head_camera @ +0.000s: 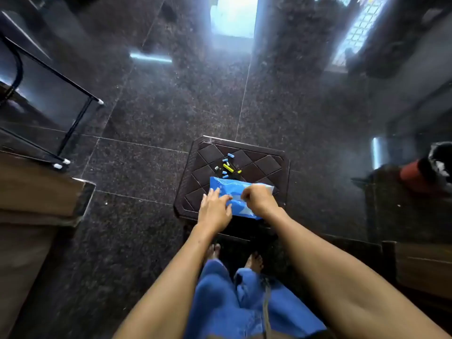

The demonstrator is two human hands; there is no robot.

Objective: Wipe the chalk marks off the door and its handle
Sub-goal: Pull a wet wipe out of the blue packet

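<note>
Head view looks down at a small dark brown plastic stool with a diamond pattern top (266, 165), which serves as the counter here. A soft blue plastic pack of wipes (238, 192) lies on the near part of it. The left hand (214, 211) lies flat on the left end of the pack with its fingers spread, pressing it down. The right hand (259, 199) is curled tight and seems to pinch something at the top middle of the pack, maybe the flap or a wipe, but what is between its fingers is hidden. The hands are close together. Little blue and yellow chalk pieces (227, 166) lie just behind the pack. The door and its handle are not in sight, so the wiping has not begun. The pack looks light, squashy and a bit slippery, so it is best held down at one end while a wipe is pulled from the middle. A thin wet wipe may tear if tugged hard. The near end of the pack hangs over the stool's edge and could slide off. The dark shiny stone floor (146, 143) around the stool has lots of open room.
</note>
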